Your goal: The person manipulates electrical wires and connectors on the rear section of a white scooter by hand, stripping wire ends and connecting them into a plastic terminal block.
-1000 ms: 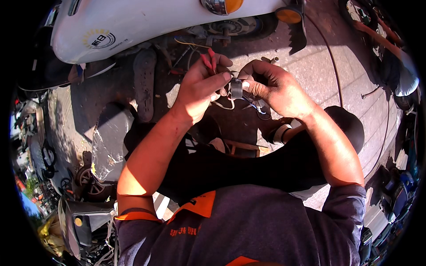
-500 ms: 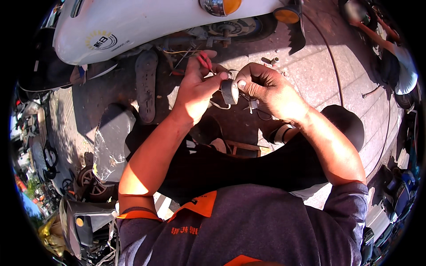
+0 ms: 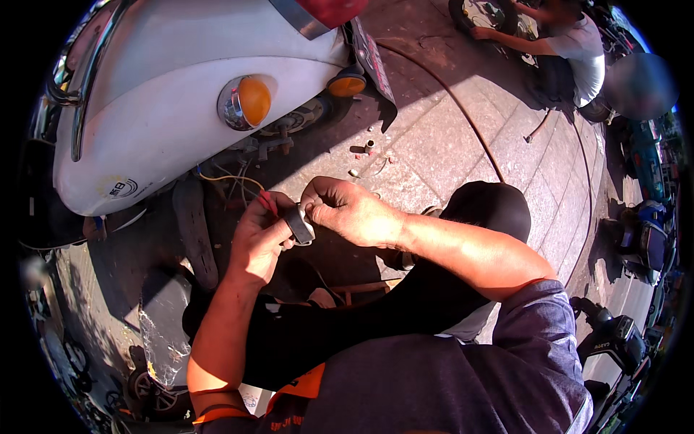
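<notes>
My left hand (image 3: 254, 246) is closed, pinching red-sleeved wire ends (image 3: 268, 203) between its fingers. A yellow wire (image 3: 225, 178) runs from there toward the underside of a white scooter (image 3: 155, 116). Between my two hands sits what looks like a small roll of dark tape (image 3: 298, 225), pale on its side. My right hand (image 3: 356, 213) has thumb and bent fingers pinched at the roll's right edge. Exactly how the left fingers touch the roll is partly hidden.
The scooter's orange turn signal (image 3: 254, 103) juts out above my hands. A brown hose (image 3: 463, 101) crosses the paving, and a small metal socket (image 3: 369, 146) lies nearby. At the upper right, another person (image 3: 584, 61) handles a wheel. A worn dark seat (image 3: 165, 311) is at left.
The view has shifted, so the scooter sits lower and more of it shows. My hands remain together at the roll, which is now tilted. The red wire ends are still in my left hand.
</notes>
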`<state>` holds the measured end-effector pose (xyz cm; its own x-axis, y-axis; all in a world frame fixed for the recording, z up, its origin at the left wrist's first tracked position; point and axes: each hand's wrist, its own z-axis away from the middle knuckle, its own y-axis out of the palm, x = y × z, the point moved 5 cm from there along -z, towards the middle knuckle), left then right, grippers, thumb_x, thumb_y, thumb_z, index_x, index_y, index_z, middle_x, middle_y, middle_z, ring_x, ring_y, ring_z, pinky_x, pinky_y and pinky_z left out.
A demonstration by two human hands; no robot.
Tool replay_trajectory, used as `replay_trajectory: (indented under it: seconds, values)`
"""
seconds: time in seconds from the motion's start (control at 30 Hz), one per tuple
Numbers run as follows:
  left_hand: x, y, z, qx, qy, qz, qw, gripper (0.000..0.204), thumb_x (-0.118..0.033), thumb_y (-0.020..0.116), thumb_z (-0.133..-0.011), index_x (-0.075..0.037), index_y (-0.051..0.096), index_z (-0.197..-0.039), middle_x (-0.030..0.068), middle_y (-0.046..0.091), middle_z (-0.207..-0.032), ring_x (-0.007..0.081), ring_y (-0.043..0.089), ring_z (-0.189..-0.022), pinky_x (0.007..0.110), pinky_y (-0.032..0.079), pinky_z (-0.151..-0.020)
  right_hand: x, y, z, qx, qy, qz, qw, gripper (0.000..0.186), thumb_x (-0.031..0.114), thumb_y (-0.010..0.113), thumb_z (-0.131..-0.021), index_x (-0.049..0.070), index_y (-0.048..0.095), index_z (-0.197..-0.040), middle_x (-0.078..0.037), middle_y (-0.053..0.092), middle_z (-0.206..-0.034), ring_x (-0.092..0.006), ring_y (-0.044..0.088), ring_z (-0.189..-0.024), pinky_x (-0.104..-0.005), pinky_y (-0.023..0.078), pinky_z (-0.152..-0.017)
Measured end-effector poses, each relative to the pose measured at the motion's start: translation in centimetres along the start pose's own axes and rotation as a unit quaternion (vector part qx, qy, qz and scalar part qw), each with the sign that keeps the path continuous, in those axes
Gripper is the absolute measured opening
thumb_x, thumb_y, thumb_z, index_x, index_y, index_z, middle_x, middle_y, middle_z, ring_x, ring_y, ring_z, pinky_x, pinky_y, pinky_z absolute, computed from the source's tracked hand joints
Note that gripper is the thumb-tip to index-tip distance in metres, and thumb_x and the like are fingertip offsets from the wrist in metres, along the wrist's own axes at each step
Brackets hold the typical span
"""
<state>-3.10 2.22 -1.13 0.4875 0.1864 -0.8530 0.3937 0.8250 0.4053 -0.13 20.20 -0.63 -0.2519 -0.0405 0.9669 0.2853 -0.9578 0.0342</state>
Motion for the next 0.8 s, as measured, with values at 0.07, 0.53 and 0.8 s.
replay_trajectory:
  seconds: [0.07, 0.53, 0.8]
  values:
    - [0.0, 0.0, 0.1, 0.01, -0.002, 0.023, 1.0, 0.016, -0.009, 0.071, -0.1, -0.008, 0.063, -0.113, 0.0014, 0.068, -0.099, 0.0087, 0.06, -0.082, 0.026, 0.046, -0.07, 0.2, 0.1, 0.1, 0.006, -0.011, 0.003, 1.0, 0.017, 0.018, 0.061, -0.111, 0.001, 0.065, -0.114, -0.002, 0.067, -0.098, -0.0104, 0.06, -0.095, -0.0312, 0.053, -0.088]
    - [-0.6, -0.9, 0.1, 0.042, 0.021, 0.105, 0.993, 0.017, -0.009, 0.065, -0.105, -0.009, 0.062, -0.121, 0.002, 0.068, -0.11, 0.0148, 0.064, -0.099, 0.031, 0.048, -0.08, 2.4, -0.3, 0.4, -0.038, -0.12, 0.103, 0.987, 0.019, 0.016, 0.07, -0.107, 0.001, 0.075, -0.118, -0.008, 0.075, -0.098, -0.0111, 0.067, -0.093, -0.0319, 0.056, -0.083]
    - [-0.3, -0.9, 0.1, 0.049, -0.01, 0.132, 0.99, 0.027, -0.011, 0.068, -0.102, -0.014, 0.059, -0.128, 0.0012, 0.065, -0.108, 0.0166, 0.062, -0.095, 0.032, 0.048, -0.077, 2.6, -0.5, 0.6, -0.024, -0.073, 0.102, 0.992, 0.017, 0.011, 0.069, -0.105, 0.003, 0.074, -0.118, -0.002, 0.069, -0.089, -0.0071, 0.058, -0.08, -0.0281, 0.048, -0.069]
